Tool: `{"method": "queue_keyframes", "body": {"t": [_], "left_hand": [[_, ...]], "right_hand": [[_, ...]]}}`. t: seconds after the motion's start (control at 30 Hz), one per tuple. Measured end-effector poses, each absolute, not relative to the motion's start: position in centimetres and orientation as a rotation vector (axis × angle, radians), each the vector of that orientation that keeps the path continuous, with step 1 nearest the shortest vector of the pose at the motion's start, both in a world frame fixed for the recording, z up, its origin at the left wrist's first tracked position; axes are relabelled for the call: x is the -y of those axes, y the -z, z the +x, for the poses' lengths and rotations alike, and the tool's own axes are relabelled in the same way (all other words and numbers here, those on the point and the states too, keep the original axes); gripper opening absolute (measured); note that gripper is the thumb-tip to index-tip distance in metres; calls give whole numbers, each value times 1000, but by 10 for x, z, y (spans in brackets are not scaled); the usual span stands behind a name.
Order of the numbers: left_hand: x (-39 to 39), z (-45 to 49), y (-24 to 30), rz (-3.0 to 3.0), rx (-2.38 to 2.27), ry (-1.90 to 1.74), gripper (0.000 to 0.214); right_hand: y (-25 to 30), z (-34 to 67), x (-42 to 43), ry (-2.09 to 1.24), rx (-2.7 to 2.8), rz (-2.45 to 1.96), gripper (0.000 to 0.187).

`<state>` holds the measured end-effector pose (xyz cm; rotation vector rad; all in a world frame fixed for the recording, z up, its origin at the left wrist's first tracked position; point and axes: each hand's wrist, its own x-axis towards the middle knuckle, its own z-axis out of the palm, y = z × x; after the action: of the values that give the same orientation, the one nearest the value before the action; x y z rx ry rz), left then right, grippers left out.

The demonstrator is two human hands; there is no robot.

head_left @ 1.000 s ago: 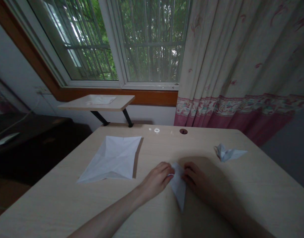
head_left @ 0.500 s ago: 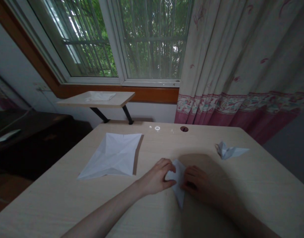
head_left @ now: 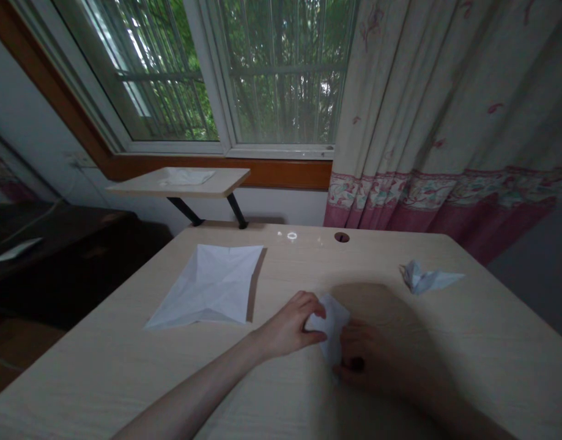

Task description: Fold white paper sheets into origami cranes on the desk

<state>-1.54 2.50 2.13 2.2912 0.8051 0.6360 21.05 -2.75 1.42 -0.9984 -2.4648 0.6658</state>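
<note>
A small folded piece of white paper (head_left: 332, 324) lies on the light wooden desk (head_left: 207, 391) between my hands. My left hand (head_left: 293, 325) holds its left side, thumb and fingers curved around that edge. My right hand (head_left: 366, 354) is closed on its right and lower edge, in shadow, with the fingertips partly hiding the paper's lower point. To the left lies a larger creased sheet of white paper (head_left: 211, 284), its edges lifted slightly. A folded paper figure with pointed ends, like an origami crane (head_left: 425, 279), rests at the right.
A raised shelf (head_left: 138, 186) on black legs stands at the desk's back left, with white paper (head_left: 189, 176) on it. A round cable hole (head_left: 342, 237) sits near the back edge. Behind are a barred window (head_left: 281, 79) and a patterned curtain (head_left: 400, 122).
My right hand has moved down along the folded paper's right edge. The paper's upper right part now spreads wider to the right. My left hand stays in place.
</note>
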Motion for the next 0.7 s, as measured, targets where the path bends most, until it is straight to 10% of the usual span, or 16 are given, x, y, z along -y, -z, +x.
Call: {"method": "queue_keyframes", "body": {"t": [0.7], "left_hand": [[-4,-9,-23,2590,-852,-493,50]], "right_hand": [[-4,221,16,-597,1950,-1193,26]]}}
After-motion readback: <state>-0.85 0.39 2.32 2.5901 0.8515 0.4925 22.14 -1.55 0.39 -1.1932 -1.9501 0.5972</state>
